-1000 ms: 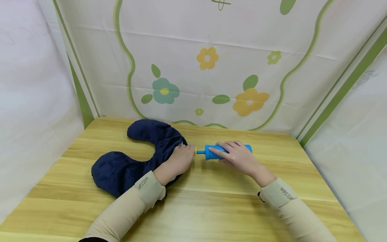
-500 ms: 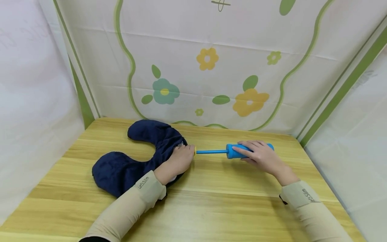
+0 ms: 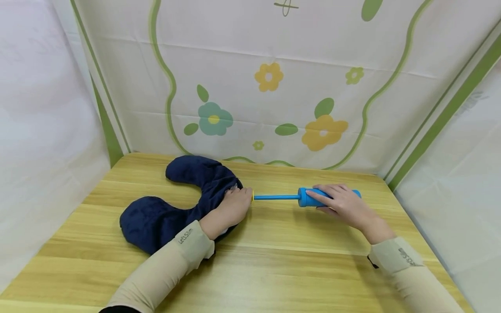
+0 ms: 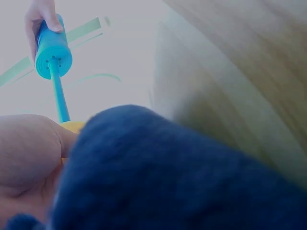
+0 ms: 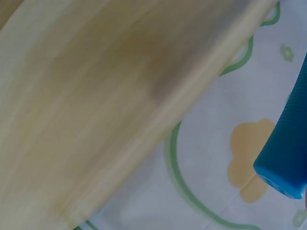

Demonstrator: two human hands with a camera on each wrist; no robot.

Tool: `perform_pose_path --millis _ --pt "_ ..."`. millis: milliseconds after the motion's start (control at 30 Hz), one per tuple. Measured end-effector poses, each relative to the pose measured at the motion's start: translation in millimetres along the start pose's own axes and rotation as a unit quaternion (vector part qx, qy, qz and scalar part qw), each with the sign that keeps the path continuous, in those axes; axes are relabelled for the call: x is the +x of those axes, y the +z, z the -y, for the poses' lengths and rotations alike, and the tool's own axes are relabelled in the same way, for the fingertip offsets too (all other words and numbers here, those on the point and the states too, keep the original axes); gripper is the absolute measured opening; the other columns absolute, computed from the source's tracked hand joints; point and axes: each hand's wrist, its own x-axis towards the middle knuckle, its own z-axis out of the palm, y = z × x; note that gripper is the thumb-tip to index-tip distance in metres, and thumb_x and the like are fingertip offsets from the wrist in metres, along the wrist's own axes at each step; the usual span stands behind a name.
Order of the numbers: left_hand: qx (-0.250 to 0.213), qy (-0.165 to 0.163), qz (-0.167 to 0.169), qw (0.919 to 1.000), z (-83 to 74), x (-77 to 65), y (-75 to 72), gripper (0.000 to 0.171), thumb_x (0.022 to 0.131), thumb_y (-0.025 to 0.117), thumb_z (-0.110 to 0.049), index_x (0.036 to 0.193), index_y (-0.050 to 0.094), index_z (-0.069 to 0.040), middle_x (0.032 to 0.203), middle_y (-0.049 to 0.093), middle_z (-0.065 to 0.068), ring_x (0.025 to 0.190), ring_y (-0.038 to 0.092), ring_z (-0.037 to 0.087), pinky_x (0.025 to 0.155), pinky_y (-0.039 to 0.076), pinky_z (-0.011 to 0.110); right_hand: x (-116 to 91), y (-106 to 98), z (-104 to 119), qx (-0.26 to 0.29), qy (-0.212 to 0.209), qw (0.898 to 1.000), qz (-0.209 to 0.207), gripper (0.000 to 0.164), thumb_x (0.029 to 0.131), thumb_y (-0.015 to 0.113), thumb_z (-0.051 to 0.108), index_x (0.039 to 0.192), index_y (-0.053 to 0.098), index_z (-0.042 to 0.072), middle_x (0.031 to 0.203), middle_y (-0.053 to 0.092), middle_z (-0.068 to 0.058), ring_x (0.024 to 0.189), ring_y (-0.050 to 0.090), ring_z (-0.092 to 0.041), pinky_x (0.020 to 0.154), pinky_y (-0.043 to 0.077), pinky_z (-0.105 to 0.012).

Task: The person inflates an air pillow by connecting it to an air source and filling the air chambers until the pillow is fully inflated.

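A navy plush U-shaped neck pillow (image 3: pixel 145 219) lies on the left of the table in the head view. At its curved outer side my left hand (image 3: pixel 235 206) grips the yellow end (image 3: pixel 252 195) of a blue hand air pump, mostly covered by the fingers. My right hand (image 3: pixel 344 204) wraps round the pump's barrel (image 3: pixel 305 197). Between the two hands a long stretch of thin blue rod (image 3: pixel 275 197) is exposed. Navy fabric (image 4: pixel 158 177) fills the front of the left wrist view. In the right wrist view the barrel's end (image 5: pixel 283 177) shows at the right edge.
The wood-grain table (image 3: pixel 258 282) carries the pillow. Behind it hangs a white cloth (image 3: pixel 235 56) printed with flowers, and further white cloth stands at the left and right sides.
My right hand has moved to the right with the pump's barrel, quickly at first and then slightly, exposing more rod. My left hand and the pillow have stayed in place.
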Motion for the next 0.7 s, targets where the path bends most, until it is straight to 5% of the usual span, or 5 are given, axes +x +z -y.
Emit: perform_pose_path --millis 333,467,567,700 --pt "0.025 -0.029 0.002 0.9993 -4.1 2.4 -1.8 0.005 0.107 0.051 -0.002 0.105 0.054 -0.005 0.092 0.053 0.006 0.080 0.045 0.024 0.084 0.042 0.043 46 13 35 -0.007 0.007 1.000 -0.005 0.059 0.111 0.028 0.048 0.143 0.060 0.011 0.121 0.068 -0.017 0.100 0.068 -0.034 0.079 0.055 -0.052" --pt "0.029 -0.030 0.006 0.9991 -4.2 3.5 -1.4 0.004 0.107 0.051 -0.003 0.107 0.054 -0.005 0.094 0.054 0.006 0.081 0.046 0.024 0.084 0.043 0.043 65 22 50 -0.007 0.014 1.000 0.010 0.048 0.104 0.060 0.038 0.144 0.059 0.012 0.124 0.068 -0.017 0.104 0.068 -0.034 0.083 0.054 -0.051" --pt "0.032 -0.029 0.003 0.9991 -3.9 4.3 0.0 0.005 0.107 0.052 -0.004 0.111 0.055 -0.004 0.099 0.057 0.007 0.084 0.049 0.025 0.085 0.044 0.044 79 29 61 -0.009 0.022 1.000 0.018 0.064 0.087 0.085 0.026 0.144 0.060 0.013 0.125 0.067 -0.017 0.107 0.067 -0.033 0.085 0.054 -0.051" --pt "0.034 -0.026 0.005 0.9991 -2.4 5.5 -0.3 0.008 0.107 0.054 -0.006 0.114 0.056 -0.004 0.104 0.060 0.009 0.087 0.052 0.026 0.088 0.045 0.044 96 37 72 -0.005 0.033 0.999 0.019 0.068 0.082 0.089 0.020 0.144 0.061 0.015 0.126 0.067 -0.017 0.109 0.067 -0.033 0.086 0.053 -0.050"
